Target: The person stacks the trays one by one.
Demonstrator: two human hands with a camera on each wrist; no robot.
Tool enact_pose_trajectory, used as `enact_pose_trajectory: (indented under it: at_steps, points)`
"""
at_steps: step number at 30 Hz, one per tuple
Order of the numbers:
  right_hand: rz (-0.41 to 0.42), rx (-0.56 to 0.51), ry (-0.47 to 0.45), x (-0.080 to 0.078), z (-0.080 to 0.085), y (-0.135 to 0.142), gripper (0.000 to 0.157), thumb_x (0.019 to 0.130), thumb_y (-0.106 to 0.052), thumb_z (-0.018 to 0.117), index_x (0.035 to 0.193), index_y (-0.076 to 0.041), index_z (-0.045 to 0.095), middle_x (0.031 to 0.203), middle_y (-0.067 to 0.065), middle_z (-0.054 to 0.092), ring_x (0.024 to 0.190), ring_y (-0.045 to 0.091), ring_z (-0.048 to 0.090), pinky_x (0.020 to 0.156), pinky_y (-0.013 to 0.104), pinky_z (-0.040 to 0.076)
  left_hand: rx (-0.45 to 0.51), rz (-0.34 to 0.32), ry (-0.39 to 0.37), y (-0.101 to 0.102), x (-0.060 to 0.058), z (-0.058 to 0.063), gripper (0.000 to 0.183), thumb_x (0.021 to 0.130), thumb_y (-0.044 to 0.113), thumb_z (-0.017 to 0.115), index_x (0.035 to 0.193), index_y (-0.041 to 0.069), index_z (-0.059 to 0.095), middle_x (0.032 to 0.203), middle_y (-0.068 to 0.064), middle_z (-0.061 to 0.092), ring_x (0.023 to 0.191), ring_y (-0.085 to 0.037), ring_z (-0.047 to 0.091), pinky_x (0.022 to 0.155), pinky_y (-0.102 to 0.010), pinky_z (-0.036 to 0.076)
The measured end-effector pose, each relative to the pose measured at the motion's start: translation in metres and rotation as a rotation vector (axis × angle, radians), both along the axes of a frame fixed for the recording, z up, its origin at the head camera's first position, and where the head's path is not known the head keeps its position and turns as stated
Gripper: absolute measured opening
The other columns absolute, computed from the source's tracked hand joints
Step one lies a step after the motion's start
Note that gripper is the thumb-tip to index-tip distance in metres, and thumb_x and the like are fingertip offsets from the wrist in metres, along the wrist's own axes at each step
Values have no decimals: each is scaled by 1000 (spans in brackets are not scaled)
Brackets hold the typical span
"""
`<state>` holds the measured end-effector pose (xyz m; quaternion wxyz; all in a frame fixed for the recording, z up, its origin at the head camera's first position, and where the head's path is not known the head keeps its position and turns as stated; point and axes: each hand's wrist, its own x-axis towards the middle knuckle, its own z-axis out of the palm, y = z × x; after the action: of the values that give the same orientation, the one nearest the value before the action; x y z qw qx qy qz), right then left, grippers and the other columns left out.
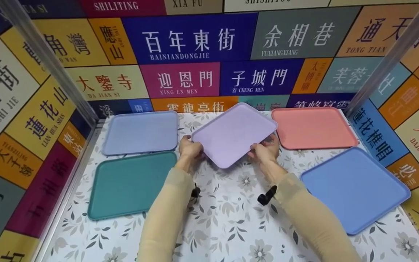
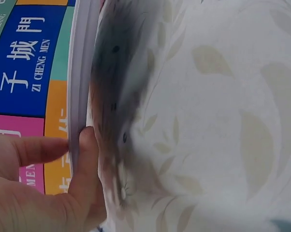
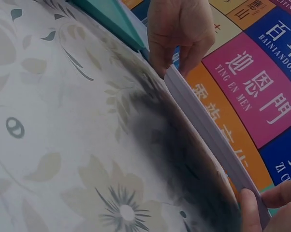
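A lilac rectangular tray [image 1: 235, 134] is turned at an angle at the back middle of the table, between both hands. My left hand [image 1: 191, 149] pinches its left corner, thumb on one face and fingers on the other. Near its lower right edge, my right hand [image 1: 266, 149] pinches the rim the same way. In the left wrist view the tray [image 2: 82, 72] shows edge-on, with a dark shadow on the cloth beside it. The right wrist view has both hands on the tray's edge [image 3: 208, 130], my right hand [image 3: 276, 208] nearer.
At left, a pale periwinkle tray [image 1: 142, 133] lies behind a green tray [image 1: 131, 185]. At right are a coral tray [image 1: 313, 128] and an angled blue tray [image 1: 355, 191]. A floral cloth [image 1: 231, 225] covers the table. Panels of colourful signs [image 1: 191, 40] enclose three sides.
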<state>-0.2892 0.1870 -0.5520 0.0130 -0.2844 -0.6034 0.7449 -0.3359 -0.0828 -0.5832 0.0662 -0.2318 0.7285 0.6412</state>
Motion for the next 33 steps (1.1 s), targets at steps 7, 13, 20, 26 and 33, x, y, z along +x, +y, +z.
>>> enact_pose_trajectory:
  at_steps: [7,13,20,26,33]
  points:
    - [32,-20,61,-2,10,16,100,91,14,69,174,-24,31,121,5,46,81,16,68,68,25,67,149,-100,-48,-7,19,46,72,101,3,68,168,11,46,105,-10,62,76,-19,66,83,-37,71]
    - [108,-20,71,-6,16,34,101,92,14,68,178,-19,27,128,5,49,85,16,71,78,29,70,150,-279,-51,-25,8,57,57,108,19,71,163,18,58,142,-13,63,110,-27,68,113,-50,63]
    - [207,-24,86,-12,22,47,97,93,13,67,178,-19,32,119,2,55,82,10,72,70,25,68,159,-475,-66,-44,-10,74,57,111,29,69,166,26,56,173,-11,50,146,-36,60,122,-55,55]
    - [311,18,95,-19,25,53,98,94,13,67,179,-22,32,122,2,59,82,9,75,69,25,68,176,-552,-114,-50,-20,81,55,111,29,68,165,28,57,172,-9,53,153,-38,58,125,-58,53]
    - [397,67,93,-28,29,61,98,94,11,69,179,-21,33,127,1,61,82,7,73,67,23,66,137,-610,-154,-45,-22,80,61,110,27,69,169,34,52,169,-11,56,145,-35,64,119,-56,58]
